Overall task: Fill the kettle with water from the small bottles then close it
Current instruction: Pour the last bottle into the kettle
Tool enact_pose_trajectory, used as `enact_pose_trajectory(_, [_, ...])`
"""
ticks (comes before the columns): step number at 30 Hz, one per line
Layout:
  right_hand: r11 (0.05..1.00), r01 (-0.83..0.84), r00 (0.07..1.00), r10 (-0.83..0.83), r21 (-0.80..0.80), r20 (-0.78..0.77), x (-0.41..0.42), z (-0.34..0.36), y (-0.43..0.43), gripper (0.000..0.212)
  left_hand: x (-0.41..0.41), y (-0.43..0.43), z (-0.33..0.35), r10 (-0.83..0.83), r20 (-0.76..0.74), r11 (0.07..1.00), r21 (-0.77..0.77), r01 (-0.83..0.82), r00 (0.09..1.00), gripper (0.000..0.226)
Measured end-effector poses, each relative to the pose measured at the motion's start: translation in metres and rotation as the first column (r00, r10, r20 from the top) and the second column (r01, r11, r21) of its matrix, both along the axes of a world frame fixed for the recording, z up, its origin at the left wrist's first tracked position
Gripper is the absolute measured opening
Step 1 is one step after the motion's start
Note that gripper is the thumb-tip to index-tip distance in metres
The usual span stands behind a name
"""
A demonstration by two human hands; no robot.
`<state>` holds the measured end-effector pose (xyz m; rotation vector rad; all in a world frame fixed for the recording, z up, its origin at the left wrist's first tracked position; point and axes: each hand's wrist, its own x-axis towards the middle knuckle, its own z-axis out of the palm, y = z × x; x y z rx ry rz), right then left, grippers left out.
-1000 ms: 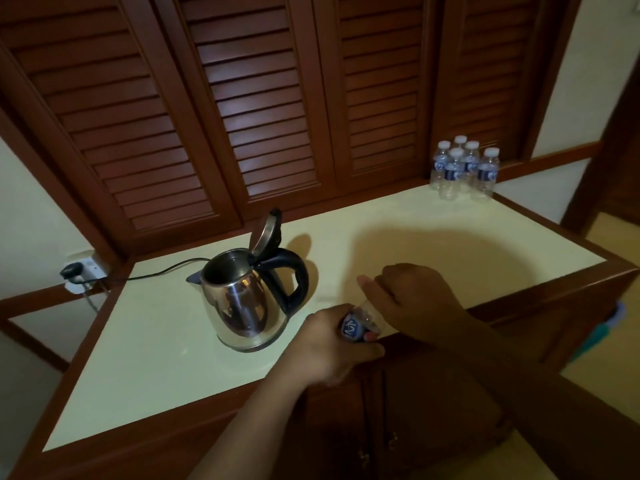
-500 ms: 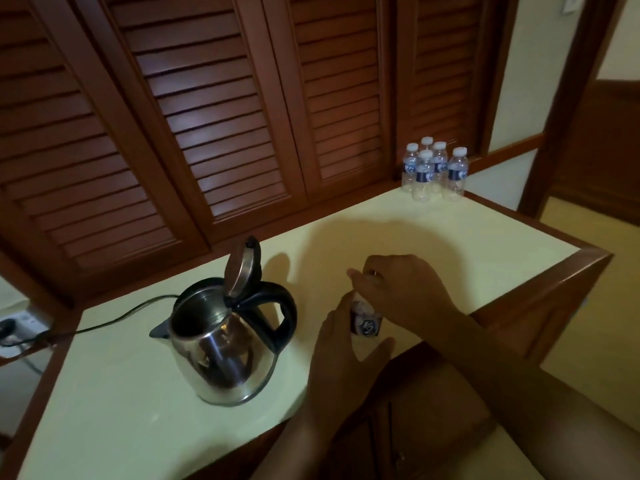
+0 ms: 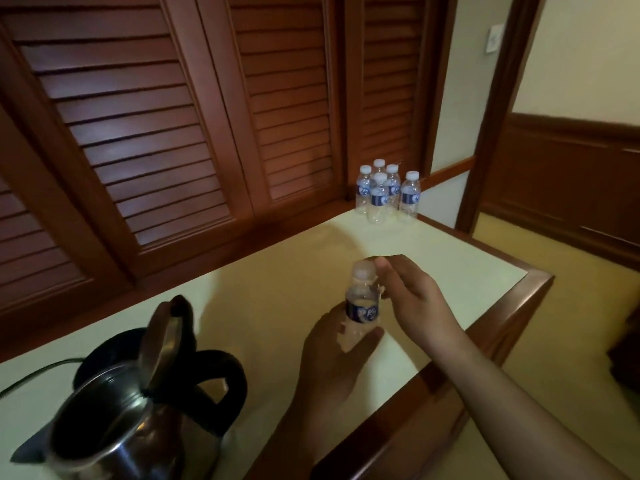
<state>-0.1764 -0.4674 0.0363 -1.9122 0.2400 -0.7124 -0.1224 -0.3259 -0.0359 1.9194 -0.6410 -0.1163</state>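
A steel kettle [image 3: 114, 434] with a black handle stands at the lower left of the cream counter, its lid [image 3: 162, 336] hinged up and its mouth open. My left hand [image 3: 332, 362] is wrapped around the lower half of a small water bottle [image 3: 362, 306] with a blue label, held upright above the counter to the right of the kettle. My right hand [image 3: 412, 292] is at the bottle's neck, thumb and fingers touching its white cap [image 3: 363, 270]. Several more small capped bottles [image 3: 388, 194] stand grouped in the far right corner.
The cream counter [image 3: 277, 271] has a raised wooden rim [image 3: 485, 337] along its right and near edges. Louvred wooden doors [image 3: 173, 133] rise behind it. A black power cord [image 3: 31, 374] runs left from the kettle. A doorway [image 3: 571, 168] opens on the right.
The view has swung right and down, so the kettle now sits lower left. The bottle has been lifted upright in my left hand, and my right hand's fingers have come to its cap.
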Motion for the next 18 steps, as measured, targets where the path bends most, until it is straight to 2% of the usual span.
enact_pose_trajectory(3, [1.000,-0.021,0.997,0.022,0.019,-0.070,0.011,-0.009,-0.040,0.046,0.021,-0.043,0.000,0.005,-0.031,1.000,-0.019,-0.005,1.000,0.053])
enact_pose_trajectory(6, [0.993,-0.071,0.996,0.075,0.095,-0.043,0.025,-0.014,-0.083,0.035,0.044,-0.093,0.002,0.034,0.035,0.999,-0.011,-0.033,0.999,0.055])
enact_pose_trajectory(8, [0.991,-0.062,0.997,0.066,0.120,-0.027,0.037,-0.020,-0.117,0.031,0.063,-0.128,0.001,0.084,0.062,0.996,-0.019,-0.083,0.994,0.051])
enact_pose_trajectory(11, [0.992,-0.020,0.995,0.031,0.124,-0.095,0.053,-0.044,-0.173,0.028,0.088,-0.177,0.000,0.160,0.051,0.987,-0.020,-0.159,0.986,0.043])
enact_pose_trajectory(13, [1.000,-0.015,0.983,0.019,0.025,-0.185,0.058,-0.060,-0.204,0.030,0.103,-0.207,-0.003,0.169,0.019,0.986,-0.012,-0.169,0.985,0.041])
enact_pose_trajectory(15, [0.980,-0.075,0.933,0.003,-0.186,-0.360,0.061,-0.071,-0.232,0.031,0.117,-0.235,-0.007,0.195,0.041,0.980,0.038,-0.197,0.980,0.043])
enact_pose_trajectory(18, [0.872,-0.273,0.812,-0.018,-0.407,-0.583,0.072,-0.090,-0.267,0.055,0.136,-0.268,-0.016,0.269,0.138,0.959,0.055,-0.279,0.953,0.040])
